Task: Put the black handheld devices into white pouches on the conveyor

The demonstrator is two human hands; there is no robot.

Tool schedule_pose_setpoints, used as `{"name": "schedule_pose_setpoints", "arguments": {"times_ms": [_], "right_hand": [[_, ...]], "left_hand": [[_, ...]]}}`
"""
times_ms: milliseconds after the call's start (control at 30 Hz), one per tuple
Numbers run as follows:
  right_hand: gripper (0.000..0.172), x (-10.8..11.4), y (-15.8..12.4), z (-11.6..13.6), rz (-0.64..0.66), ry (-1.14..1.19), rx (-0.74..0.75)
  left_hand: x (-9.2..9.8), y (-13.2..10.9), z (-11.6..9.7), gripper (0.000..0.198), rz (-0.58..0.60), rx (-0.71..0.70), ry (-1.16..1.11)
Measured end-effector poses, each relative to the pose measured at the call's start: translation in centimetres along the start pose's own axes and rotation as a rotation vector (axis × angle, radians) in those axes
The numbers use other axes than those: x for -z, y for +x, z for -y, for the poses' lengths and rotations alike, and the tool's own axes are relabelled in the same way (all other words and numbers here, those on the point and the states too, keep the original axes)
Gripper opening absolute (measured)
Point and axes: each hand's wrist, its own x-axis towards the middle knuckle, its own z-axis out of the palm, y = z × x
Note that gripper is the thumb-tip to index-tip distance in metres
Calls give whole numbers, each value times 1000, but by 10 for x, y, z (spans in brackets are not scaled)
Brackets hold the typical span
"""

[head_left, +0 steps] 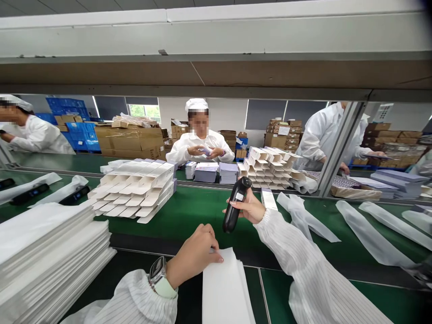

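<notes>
My right hand (249,206) is closed around a black handheld device (232,217), elongated and rounded, with a small white label, held tilted above the green belt. Near the front edge, my left hand (199,246) pinches the top end of a thin white sleeve (224,288) lying on a small pile of the same. A watch (158,272) is on the left wrist. To the left rises a tall stack of white sleeves (43,252). Whether the top sleeve's mouth is parted is hidden by my fingers.
Open white cartons (135,189) are stacked on the green conveyor belt (189,207), with more cartons (266,166) beyond. Loose translucent sleeves (374,231) lie at right; black devices (72,195) at left. A co-worker (200,146) sits opposite. A shelf (216,36) and metal post (340,148) frame the station.
</notes>
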Motion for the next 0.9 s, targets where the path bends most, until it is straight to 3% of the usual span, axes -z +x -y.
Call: {"name": "schedule_pose_setpoints", "arguments": {"times_ms": [433, 567, 667, 733, 800, 900], "right_hand": [[40, -27, -5, -19, -70, -206, -79], [36, -27, -8, -25, 161, -329, -5], [40, -29, -13, -29, 482, -372, -104], [38, -28, -15, -28, 579, -387, -174], [37, -19, -12, -22, 468, -441, -144], [43, 16, -3, -5, 32, -711, 42]], "left_hand": [[5, 4, -4, 30, -198, 2, -176], [10, 6, -4, 27, -371, 14, -241], [14, 8, -2, 26, -450, 7, -270], [16, 9, -1, 24, -456, -3, -300], [19, 9, -1, 18, -460, -10, -341], [37, 3, -14, 24, -582, -17, -410]]}}
